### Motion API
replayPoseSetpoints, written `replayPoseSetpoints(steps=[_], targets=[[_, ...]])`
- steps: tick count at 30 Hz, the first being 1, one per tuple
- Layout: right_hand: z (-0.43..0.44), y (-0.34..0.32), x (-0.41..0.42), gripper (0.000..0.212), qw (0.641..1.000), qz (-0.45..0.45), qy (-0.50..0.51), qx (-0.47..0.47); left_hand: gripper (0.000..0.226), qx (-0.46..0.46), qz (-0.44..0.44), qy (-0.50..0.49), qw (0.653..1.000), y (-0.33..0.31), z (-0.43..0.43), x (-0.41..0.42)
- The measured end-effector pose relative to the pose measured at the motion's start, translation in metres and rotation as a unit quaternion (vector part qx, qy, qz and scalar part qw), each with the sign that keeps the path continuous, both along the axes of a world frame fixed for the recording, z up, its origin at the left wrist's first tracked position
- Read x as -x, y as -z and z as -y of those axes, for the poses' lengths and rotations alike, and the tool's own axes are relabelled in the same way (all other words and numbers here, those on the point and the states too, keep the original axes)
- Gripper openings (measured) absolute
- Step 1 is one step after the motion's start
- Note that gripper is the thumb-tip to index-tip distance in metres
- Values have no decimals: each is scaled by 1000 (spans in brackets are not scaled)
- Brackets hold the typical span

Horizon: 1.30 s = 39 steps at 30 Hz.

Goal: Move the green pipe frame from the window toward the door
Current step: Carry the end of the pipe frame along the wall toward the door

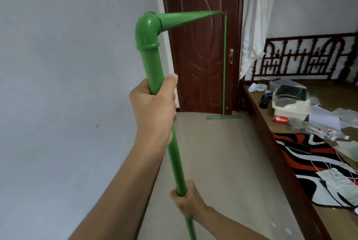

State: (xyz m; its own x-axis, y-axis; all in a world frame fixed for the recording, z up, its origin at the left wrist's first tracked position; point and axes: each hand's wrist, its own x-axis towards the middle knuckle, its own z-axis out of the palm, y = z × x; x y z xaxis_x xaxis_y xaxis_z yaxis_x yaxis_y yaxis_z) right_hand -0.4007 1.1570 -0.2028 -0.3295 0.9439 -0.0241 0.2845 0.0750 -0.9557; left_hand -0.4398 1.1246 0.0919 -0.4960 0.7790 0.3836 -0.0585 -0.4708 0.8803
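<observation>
The green pipe frame (151, 65) stands right in front of me, its near upright rising to an elbow joint at the top. From that elbow a top bar runs away to the far upright, whose foot rests on the floor before the dark red door (201, 46). My left hand (155, 108) is wrapped around the near upright just below the elbow. Lower on the same upright, my right hand (186, 199) grips the pipe. The window is not in view.
A white wall (67, 84) runs along my left. On the right is a low wooden platform (280, 143) strewn with a plastic box, a red can, papers, cables and a red-black-white rug. A beige floor strip leads to the door. White cloth hangs beside the door.
</observation>
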Motion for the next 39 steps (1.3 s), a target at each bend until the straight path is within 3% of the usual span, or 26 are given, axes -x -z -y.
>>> replayPoseSetpoints(steps=[12,24,32,39], targets=[[-77,-3,123,33,998,-5,-59,16,20,16,-22,-15,1000,-2,-71,127],[-125,-10,283,29,998,21,-51,19,28,36,-26,8,999,-12,-120,297],[-142,-15,292,29,999,1,-37,21,21,22,-24,37,999,-13,-141,311],[-138,-14,265,34,998,41,-42,36,26,8,-72,27,997,-3,-135,285]])
